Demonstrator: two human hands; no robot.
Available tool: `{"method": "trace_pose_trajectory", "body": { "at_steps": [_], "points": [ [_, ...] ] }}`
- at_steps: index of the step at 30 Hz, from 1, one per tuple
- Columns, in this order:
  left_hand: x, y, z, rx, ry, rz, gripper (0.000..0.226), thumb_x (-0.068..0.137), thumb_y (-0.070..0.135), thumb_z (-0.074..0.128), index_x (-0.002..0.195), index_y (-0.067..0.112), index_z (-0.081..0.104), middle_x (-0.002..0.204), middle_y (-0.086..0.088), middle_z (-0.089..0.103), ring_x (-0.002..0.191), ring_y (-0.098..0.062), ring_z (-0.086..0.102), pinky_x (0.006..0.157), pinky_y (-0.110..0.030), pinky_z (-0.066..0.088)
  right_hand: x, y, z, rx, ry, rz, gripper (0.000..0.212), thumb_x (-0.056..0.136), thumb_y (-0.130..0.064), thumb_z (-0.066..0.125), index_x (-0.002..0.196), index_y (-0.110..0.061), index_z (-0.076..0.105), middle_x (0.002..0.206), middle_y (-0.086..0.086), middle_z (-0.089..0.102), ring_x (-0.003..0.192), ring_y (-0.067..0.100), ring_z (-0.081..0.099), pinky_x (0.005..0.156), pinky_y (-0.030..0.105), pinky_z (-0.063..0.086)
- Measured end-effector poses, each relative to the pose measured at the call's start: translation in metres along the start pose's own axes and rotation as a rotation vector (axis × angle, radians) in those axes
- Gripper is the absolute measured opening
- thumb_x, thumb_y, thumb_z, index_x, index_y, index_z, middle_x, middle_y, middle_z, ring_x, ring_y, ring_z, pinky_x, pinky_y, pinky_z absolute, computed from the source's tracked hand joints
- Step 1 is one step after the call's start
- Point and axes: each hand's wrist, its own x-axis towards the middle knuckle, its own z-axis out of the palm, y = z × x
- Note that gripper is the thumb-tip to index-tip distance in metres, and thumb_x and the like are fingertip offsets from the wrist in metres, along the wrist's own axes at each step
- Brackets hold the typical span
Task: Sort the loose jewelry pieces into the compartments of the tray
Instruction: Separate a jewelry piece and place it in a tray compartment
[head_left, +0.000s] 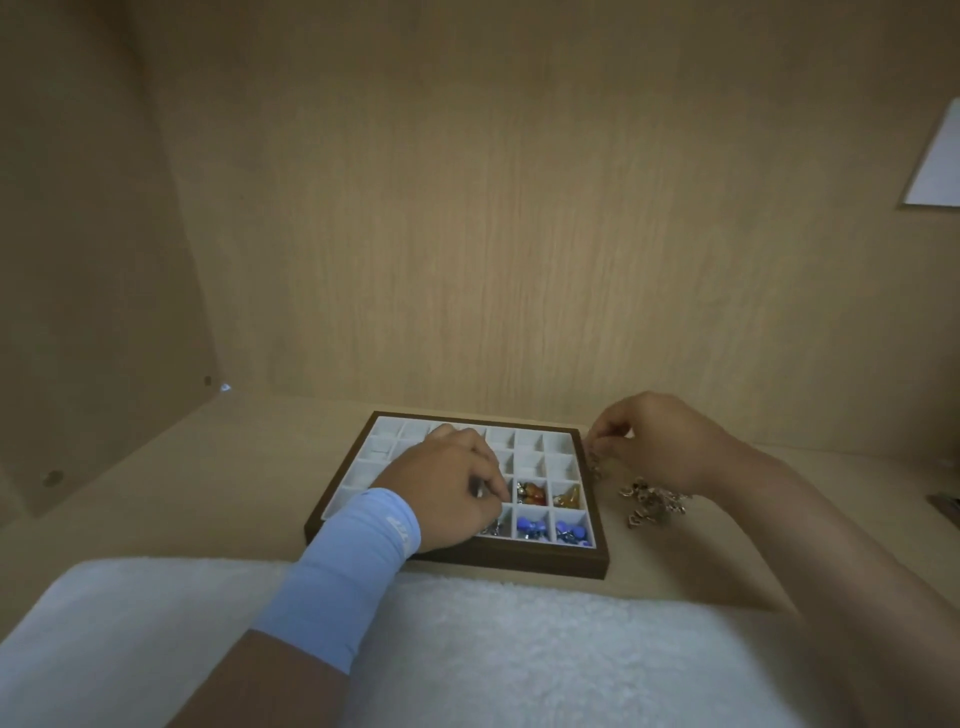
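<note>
Many white compartments (558, 444) fill the dark-framed tray (519, 564), blue pieces (531, 527) nearest

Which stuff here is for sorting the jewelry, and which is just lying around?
For the job: tray, loose jewelry pile, sorted blue pieces and orange pieces, left hand pinching a silvery piece, right hand pinching at the pile.
Just lying about: fluffy white cloth, white sheet on the wall, dark thing at the right edge.
</note>
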Motion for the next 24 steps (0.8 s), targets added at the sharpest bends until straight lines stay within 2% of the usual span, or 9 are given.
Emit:
{"method": "trace_pose_trajectory", "body": {
  "at_steps": [4, 7, 9, 11, 14, 16, 20, 24],
  "points": [
    [0.000, 0.002, 0.002, 0.009, 0.000, 0.002, 0.013, 0.087, 0.035, 0.060, 0.091, 0.037, 0.072, 0.107, 0.024, 0.054, 0.109, -0.003, 0.043, 0.098, -0.029, 0.041, -0.001, 0.022, -0.005, -0.117, -0.123, 0.128, 0.011, 0.089, -0.025, 0.070, 0.091, -0.029, 0.080, 0.088, -0.019, 0.071, 0.085, 0.002, 0.065, 0.082, 0.028, 0.055],
    [-0.001, 0.004, 0.002, -0.001, 0.028, -0.005, 0.008, 0.087, 0.036, 0.060, 0.087, 0.039, 0.067, 0.106, 0.020, 0.058, 0.106, -0.006, 0.047, 0.097, -0.035, 0.045, -0.003, 0.023, -0.003, -0.129, -0.176, 0.112, 0.008, 0.084, -0.026, 0.075, 0.082, -0.032, 0.079, 0.079, -0.024, 0.068, 0.083, 0.000, 0.063, 0.083, 0.027, 0.053],
    [-0.001, 0.006, 0.002, -0.031, 0.035, -0.009, 0.005, 0.085, 0.037, 0.062, 0.086, 0.042, 0.061, 0.106, 0.018, 0.059, 0.106, -0.008, 0.049, 0.098, -0.038, 0.045, -0.004, 0.020, -0.002, -0.147, -0.183, 0.101, 0.006, 0.082, -0.027, 0.076, 0.084, -0.031, 0.080, 0.079, -0.022, 0.069, 0.085, 0.002, 0.064, 0.084, 0.029, 0.054],
    [-0.001, 0.006, 0.000, -0.067, -0.004, -0.025, 0.015, 0.081, 0.045, 0.067, 0.093, 0.043, 0.058, 0.111, 0.019, 0.057, 0.109, -0.008, 0.048, 0.101, -0.039, 0.043, -0.005, 0.017, -0.001, -0.191, -0.188, 0.097, 0.008, 0.080, -0.029, 0.077, 0.087, -0.032, 0.081, 0.081, -0.021, 0.069, 0.088, 0.005, 0.064, 0.083, 0.028, 0.054],
    [-0.004, 0.007, -0.005, -0.076, -0.150, -0.053, 0.054, 0.065, 0.068, 0.071, 0.111, 0.047, 0.051, 0.110, 0.031, 0.043, 0.112, -0.007, 0.042, 0.100, -0.035, 0.041, -0.004, 0.015, 0.001, -0.228, -0.193, 0.101, 0.010, 0.080, -0.030, 0.078, 0.090, -0.031, 0.080, 0.089, -0.018, 0.070, 0.093, 0.008, 0.064, 0.084, 0.028, 0.053],
    [-0.005, 0.009, -0.007, -0.026, -0.215, -0.049, 0.073, 0.057, 0.075, 0.073, 0.119, 0.052, 0.043, 0.109, 0.031, 0.035, 0.113, -0.007, 0.037, 0.098, -0.033, 0.039, -0.003, 0.014, 0.003, -0.231, -0.194, 0.101, 0.009, 0.080, -0.031, 0.078, 0.089, -0.031, 0.079, 0.095, -0.015, 0.072, 0.094, 0.010, 0.064, 0.086, 0.030, 0.054],
    [-0.004, 0.015, -0.003, 0.044, -0.170, -0.045, 0.081, 0.056, 0.074, 0.076, 0.124, 0.053, 0.037, 0.104, 0.030, 0.030, 0.107, -0.007, 0.031, 0.094, -0.030, 0.034, -0.002, 0.013, 0.005, -0.199, -0.127, 0.097, 0.004, 0.083, -0.030, 0.075, 0.080, -0.030, 0.074, 0.089, -0.013, 0.070, 0.087, 0.011, 0.064, 0.079, 0.032, 0.056],
    [-0.002, 0.019, 0.002, 0.056, -0.161, -0.064, 0.082, 0.060, 0.080, 0.066, 0.131, 0.052, 0.036, 0.120, 0.021, 0.038, 0.115, -0.009, 0.032, 0.102, -0.035, 0.035, 0.000, 0.006, 0.003, -0.044, 0.002, 0.098, 0.013, 0.081, -0.031, 0.080, 0.070, -0.029, 0.073, 0.076, -0.015, 0.069, 0.076, 0.003, 0.064, 0.070, 0.028, 0.056]
  ]
}}
